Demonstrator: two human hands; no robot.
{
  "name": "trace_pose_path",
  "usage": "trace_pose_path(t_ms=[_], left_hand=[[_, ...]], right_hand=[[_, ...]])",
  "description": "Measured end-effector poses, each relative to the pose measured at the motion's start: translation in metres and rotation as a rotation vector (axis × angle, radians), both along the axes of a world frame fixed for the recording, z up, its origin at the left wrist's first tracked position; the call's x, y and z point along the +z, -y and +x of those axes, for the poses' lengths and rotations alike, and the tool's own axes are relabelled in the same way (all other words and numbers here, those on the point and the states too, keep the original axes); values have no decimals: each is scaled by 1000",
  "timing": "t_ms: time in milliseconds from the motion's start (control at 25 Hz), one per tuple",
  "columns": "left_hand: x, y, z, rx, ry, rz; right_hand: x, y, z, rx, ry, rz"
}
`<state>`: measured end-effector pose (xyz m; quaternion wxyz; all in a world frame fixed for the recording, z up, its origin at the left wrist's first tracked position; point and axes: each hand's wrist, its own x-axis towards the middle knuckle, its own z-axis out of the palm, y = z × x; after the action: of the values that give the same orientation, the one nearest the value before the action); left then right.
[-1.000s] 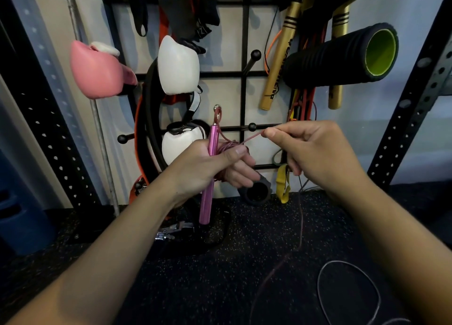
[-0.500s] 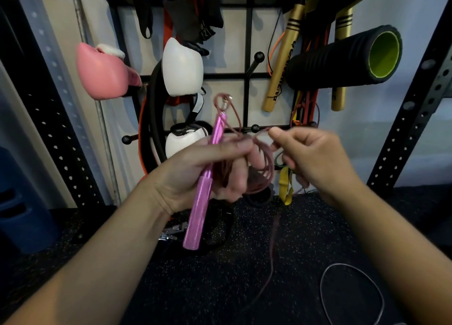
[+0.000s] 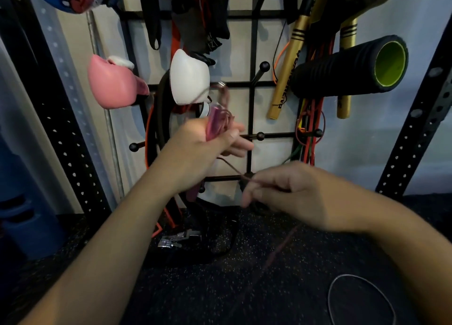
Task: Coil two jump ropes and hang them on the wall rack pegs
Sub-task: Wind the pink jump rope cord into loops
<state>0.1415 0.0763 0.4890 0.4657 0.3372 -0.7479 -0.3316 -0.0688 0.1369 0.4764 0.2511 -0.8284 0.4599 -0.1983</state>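
My left hand [image 3: 205, 143] grips the pink jump rope handle [image 3: 213, 122] together with several dark red loops of its cord, held up in front of the black wall rack [image 3: 254, 85]. From there the cord [image 3: 232, 167] runs down to my right hand [image 3: 283, 192], which pinches it lower and to the right. Below that hand the cord trails blurred onto the floor. A second, thin grey rope [image 3: 359, 297] lies looped on the floor at the lower right. Free rack pegs [image 3: 260, 135] stick out just right of my left hand.
Pink [image 3: 112, 85] and white [image 3: 189, 77] boxing gloves, gold sticks [image 3: 286, 72], a black foam roller [image 3: 349, 67] and red bands hang on the rack. Black perforated uprights [image 3: 420, 119] stand on both sides. Straps with a metal buckle [image 3: 178, 239] lie on the speckled floor.
My left hand has risen with the handle and coils. My right hand has dropped down and away, drawing out a fresh length of cord.
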Motion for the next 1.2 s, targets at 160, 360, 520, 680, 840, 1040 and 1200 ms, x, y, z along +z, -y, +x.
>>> trace_pose_path(t_ms=[160, 360, 520, 680, 840, 1040, 1200], left_hand=[[-7, -2, -3, -98, 149, 119], [-8, -16, -13, -238, 220, 158], [-12, -10, -17, -180, 61, 160], [-17, -10, -21, -253, -16, 250], [-23, -10, -25, -272, 37, 232], [-23, -10, -24, -331, -50, 304], [-28, -6, -22, -356, -121, 333]], right_hand=[[15, -5, -8, -50, 105, -151], [20, 1, -22, -320, 488, -300], [12, 8, -29, -294, 574, 90], [13, 15, -35, -215, 797, 50], [3, 16, -22, -527, 729, -350], [-2, 24, -24, -484, 477, -309], [0, 26, -29, -352, 659, -318]])
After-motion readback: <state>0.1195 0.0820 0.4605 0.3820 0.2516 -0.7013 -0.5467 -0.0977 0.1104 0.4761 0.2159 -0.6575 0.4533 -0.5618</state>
